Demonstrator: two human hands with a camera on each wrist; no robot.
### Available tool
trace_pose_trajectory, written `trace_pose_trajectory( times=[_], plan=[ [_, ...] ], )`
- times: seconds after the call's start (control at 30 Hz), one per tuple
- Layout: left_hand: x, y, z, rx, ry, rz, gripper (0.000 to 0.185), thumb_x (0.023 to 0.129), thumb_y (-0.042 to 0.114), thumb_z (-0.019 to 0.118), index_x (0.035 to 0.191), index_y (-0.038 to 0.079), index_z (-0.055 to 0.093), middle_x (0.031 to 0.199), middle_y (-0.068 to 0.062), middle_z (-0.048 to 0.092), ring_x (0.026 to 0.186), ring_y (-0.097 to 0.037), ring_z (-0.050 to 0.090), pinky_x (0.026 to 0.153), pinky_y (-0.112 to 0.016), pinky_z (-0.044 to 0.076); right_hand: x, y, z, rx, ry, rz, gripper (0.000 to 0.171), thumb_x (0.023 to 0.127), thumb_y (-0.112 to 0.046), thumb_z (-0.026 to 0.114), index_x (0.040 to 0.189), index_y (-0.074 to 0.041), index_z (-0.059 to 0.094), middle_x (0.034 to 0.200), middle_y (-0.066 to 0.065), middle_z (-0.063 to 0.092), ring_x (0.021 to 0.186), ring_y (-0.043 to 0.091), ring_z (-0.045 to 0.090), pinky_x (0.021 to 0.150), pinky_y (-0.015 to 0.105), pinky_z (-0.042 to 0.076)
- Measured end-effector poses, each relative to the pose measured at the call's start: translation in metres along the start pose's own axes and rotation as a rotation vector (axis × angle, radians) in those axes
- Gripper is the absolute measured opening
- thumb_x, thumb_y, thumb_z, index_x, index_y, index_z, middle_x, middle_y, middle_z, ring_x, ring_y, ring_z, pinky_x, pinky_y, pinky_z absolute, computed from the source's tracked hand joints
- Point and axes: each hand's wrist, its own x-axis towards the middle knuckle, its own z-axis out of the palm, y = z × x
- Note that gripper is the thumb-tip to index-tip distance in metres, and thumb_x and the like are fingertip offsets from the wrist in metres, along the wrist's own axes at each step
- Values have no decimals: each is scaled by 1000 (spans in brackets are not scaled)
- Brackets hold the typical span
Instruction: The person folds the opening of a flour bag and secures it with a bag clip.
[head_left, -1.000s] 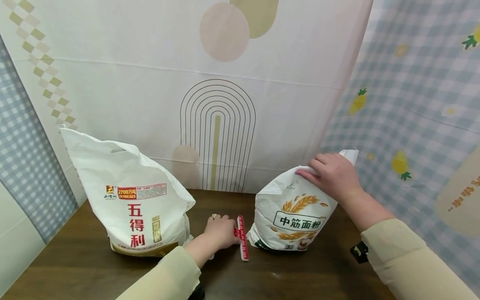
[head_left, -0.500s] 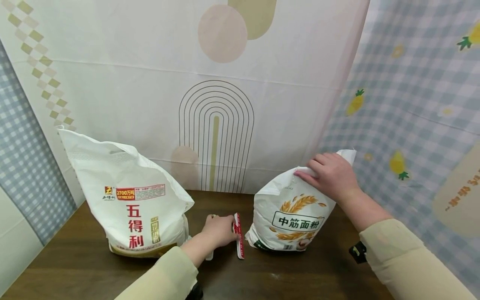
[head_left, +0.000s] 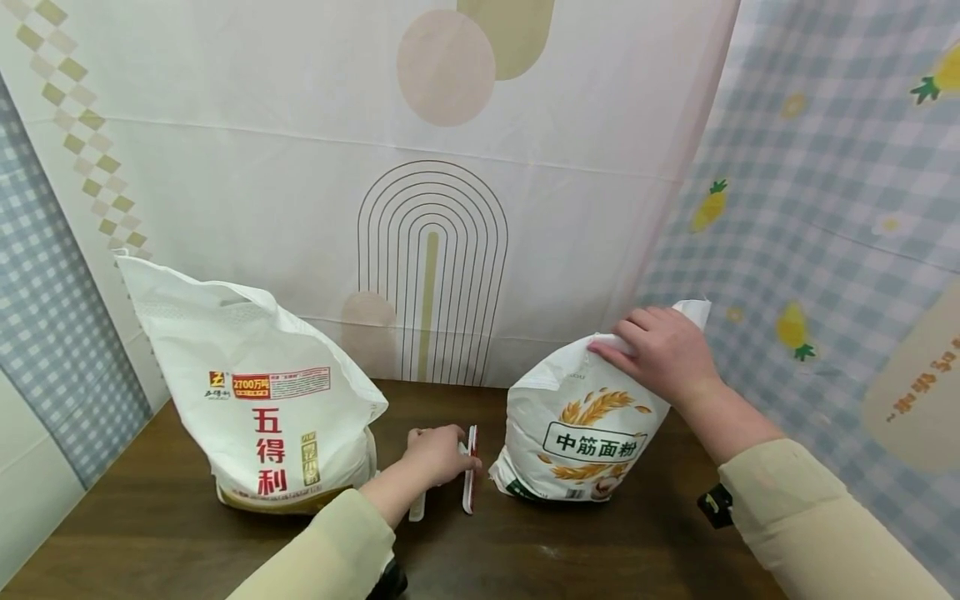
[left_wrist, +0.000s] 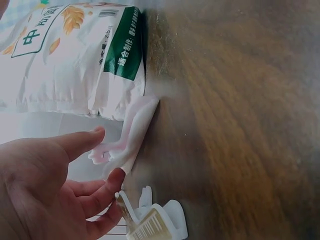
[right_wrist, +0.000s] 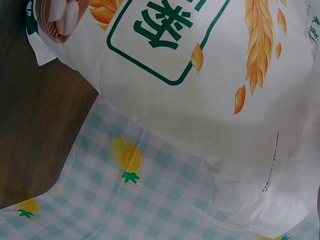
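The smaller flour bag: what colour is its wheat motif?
Golden orange, on the smaller flour bag; clearest in the right wrist view.

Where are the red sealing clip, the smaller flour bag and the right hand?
red sealing clip (head_left: 470, 469), head view, middle of its bar.
smaller flour bag (head_left: 592, 442), head view, printed front label.
right hand (head_left: 663, 350), head view, back of the hand.

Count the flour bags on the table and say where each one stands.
2. The bigger bag with red lettering stands on the left of the table. The smaller bag with the wheat picture stands on the right, with the right hand gripping its top. None seems hidden.
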Motion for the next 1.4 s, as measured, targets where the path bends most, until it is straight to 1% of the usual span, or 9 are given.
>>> trace_pose_trajectory(
  times=[0.1, 0.27, 0.5, 0.63, 0.9, 1.03, 1.17, 1.3, 1.4],
  plan=[
    [1, 1, 0, -5, 14, -21, 43, 78, 44, 79, 105, 11, 72, 95, 1, 73, 89, -25, 65, 92, -54, 33, 0, 0, 0, 1, 0, 1, 52, 95, -54, 58, 69, -9, 59, 64, 2, 48, 53, 27, 52, 47, 42, 40],
    [3, 1, -1, -22, 26, -44, 35, 82, 44, 76, 99, 14, 75, 96, 4, 73, 84, -18, 65, 96, -55, 31, 0, -1, 0, -5, 2, 1, 52, 95, -54, 58, 68, -9, 58, 63, 3, 47, 53, 27, 51, 47, 43, 40],
    [2, 4, -5, -11, 30, -61, 20, 86, 35, 68, 76, 17, 67, 84, 6, 70, 62, -15, 60, 97, -57, 31, 0, -1, 1, -12, 4, -1, 52, 95, -54, 58, 68, -9, 58, 63, 3, 47, 53, 28, 51, 47, 43, 39],
    [3, 4, -4, -40, 74, -72, 18, 86, 33, 66, 84, 15, 71, 85, 4, 71, 66, -16, 61, 95, -56, 31, -1, -2, 2, -16, 4, 3, 53, 95, -54, 57, 68, -9, 58, 63, 3, 46, 53, 28, 51, 47, 43, 39],
    [7, 1, -7, -150, 212, -118, 24, 82, 34, 69, 94, 14, 72, 88, 4, 71, 79, -21, 66, 90, -50, 34, 1, -3, 0, -12, 7, 1, 52, 95, -53, 58, 68, -9, 56, 62, 3, 46, 52, 28, 51, 47, 43, 39],
    [5, 4, -15, -212, 217, -134, 25, 85, 33, 71, 102, 15, 74, 94, 4, 73, 91, -22, 67, 95, -53, 34, 1, -3, 0, -14, -5, -1, 51, 96, -53, 57, 70, -10, 59, 64, 3, 49, 53, 28, 52, 47, 43, 40],
    [3, 8, -22, -265, 216, -121, 28, 87, 33, 72, 110, 17, 76, 99, 5, 73, 100, -21, 67, 99, -54, 37, 2, -3, -1, -13, -11, -1, 50, 96, -53, 57, 72, -10, 61, 65, 3, 50, 55, 28, 53, 48, 43, 41],
    [-1, 11, -28, -308, 219, -103, 30, 89, 32, 72, 115, 18, 75, 103, 4, 73, 102, -21, 66, 94, -49, 46, 0, -2, -2, -11, -15, 0, 50, 96, -53, 57, 72, -9, 61, 65, 4, 51, 55, 28, 54, 49, 43, 41],
    [-4, 13, -33, -357, 220, -77, 32, 90, 30, 71, 118, 16, 74, 104, 3, 73, 97, -18, 66, 85, -43, 51, -1, -1, -2, -11, -18, 1, 51, 96, -53, 56, 72, -9, 61, 65, 3, 51, 55, 28, 54, 48, 43, 41]
  ],
)
